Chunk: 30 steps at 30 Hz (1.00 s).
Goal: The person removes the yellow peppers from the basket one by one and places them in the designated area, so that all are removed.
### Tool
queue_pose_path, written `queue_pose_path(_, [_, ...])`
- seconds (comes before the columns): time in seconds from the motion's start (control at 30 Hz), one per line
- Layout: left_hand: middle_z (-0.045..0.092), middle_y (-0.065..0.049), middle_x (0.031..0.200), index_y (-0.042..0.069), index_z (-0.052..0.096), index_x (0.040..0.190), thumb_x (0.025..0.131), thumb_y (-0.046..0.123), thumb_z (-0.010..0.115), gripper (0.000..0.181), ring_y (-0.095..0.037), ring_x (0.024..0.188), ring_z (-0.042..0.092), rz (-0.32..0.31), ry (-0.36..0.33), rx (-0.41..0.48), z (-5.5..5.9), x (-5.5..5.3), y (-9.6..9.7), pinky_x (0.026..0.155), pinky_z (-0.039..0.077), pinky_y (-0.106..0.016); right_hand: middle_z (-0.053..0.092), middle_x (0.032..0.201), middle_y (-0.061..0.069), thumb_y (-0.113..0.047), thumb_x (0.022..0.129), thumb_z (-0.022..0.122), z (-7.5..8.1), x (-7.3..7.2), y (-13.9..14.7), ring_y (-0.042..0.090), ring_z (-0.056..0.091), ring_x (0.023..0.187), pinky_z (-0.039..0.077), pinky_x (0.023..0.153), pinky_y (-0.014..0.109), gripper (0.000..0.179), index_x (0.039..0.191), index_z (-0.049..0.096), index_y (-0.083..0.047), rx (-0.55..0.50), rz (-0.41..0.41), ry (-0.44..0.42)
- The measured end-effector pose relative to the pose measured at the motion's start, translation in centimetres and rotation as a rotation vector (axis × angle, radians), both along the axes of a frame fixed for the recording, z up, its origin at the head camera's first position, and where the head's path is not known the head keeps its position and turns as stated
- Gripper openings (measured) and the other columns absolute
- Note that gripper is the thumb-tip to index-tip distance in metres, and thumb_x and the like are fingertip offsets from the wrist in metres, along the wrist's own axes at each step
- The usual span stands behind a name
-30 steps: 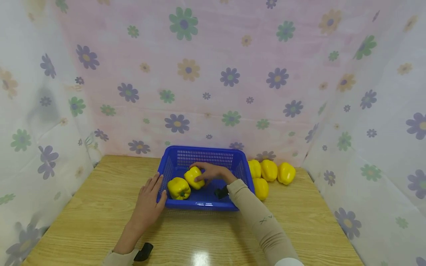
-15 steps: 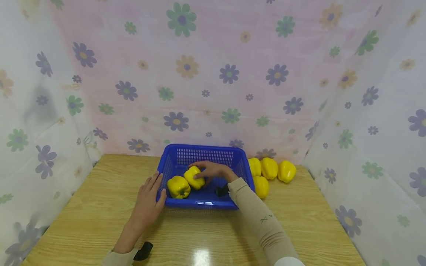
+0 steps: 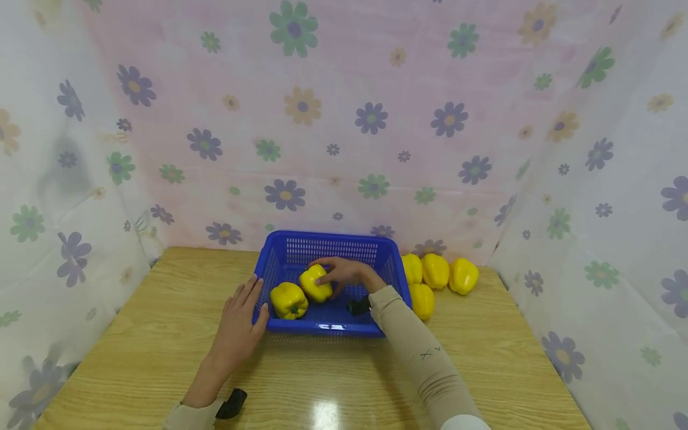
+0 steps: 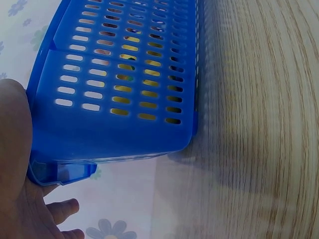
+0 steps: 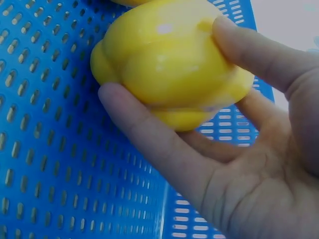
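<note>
Inside the blue plastic basket (image 3: 333, 327), my right hand (image 3: 344, 272) grips a yellow bell pepper (image 3: 315, 283). In the right wrist view, thumb and fingers wrap the pepper (image 5: 169, 59) from two sides, close over the slotted basket floor (image 5: 30, 164). A second yellow bell pepper (image 3: 289, 300), its green stem facing the front, lies just left of the held one. My left hand (image 3: 240, 319) rests at the basket's left rim with fingers extended and thumb at the front corner. The left wrist view shows that hand (image 4: 20, 194) beside the basket's end wall (image 4: 109, 134).
Several yellow bell peppers (image 3: 435, 272) stand on the wooden table (image 3: 183, 310) against the basket's right side. A flowered curtain (image 3: 333, 119) encloses the back and both sides. Black wrist-camera mounts (image 3: 232, 404) stick out from the wrists.
The held pepper has shifted very slightly right and turned a little in my right hand. My left hand stays at the rim. The head view has tilted slightly.
</note>
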<state>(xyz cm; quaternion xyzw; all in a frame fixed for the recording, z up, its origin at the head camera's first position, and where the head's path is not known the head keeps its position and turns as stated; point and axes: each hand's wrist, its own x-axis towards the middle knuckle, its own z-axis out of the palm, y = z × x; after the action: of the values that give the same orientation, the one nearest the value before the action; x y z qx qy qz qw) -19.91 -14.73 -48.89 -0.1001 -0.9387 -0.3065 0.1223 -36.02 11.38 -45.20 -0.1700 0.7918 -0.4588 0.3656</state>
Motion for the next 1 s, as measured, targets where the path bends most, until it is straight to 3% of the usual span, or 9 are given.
queue_pose_path(0.33, [0.026,-0.021,0.166,-0.001,0.033,0.158,0.106,0.022,0.05,0.059,-0.052,0.149,0.023,0.004,0.006,-0.014,0.28,0.03,-0.11,0.116,0.016,-0.074,0.044,0.151,0.018,-0.016,0.097,0.07,0.03,-0.31,-0.02,0.038,0.056,0.123,0.062,0.079,0.048,0.06,0.152,0.048,-0.016,0.022,-0.099,-0.011])
queue_pose_path(0.83, [0.027,-0.02,0.166,0.0,0.033,0.158,0.106,0.022,0.05,0.059,-0.051,0.149,0.025,0.002,0.012,-0.017,0.17,-0.1,-0.17,0.116,0.017,-0.074,0.041,0.153,0.019,-0.014,0.095,0.071,0.31,-0.23,0.05,0.039,0.056,0.124,0.063,0.079,0.046,0.06,0.151,0.049,-0.015,0.017,-0.145,-0.013])
queue_pose_path(1.0, [0.026,-0.019,0.166,0.0,0.033,0.158,0.106,0.022,0.051,0.06,-0.05,0.15,0.025,0.0,0.002,-0.008,0.02,-0.02,-0.16,0.116,0.017,-0.074,0.04,0.154,0.021,-0.01,0.094,0.072,0.43,-0.06,0.13,0.039,0.057,0.122,0.063,0.079,0.047,0.062,0.151,0.05,-0.014,0.026,-0.111,-0.001])
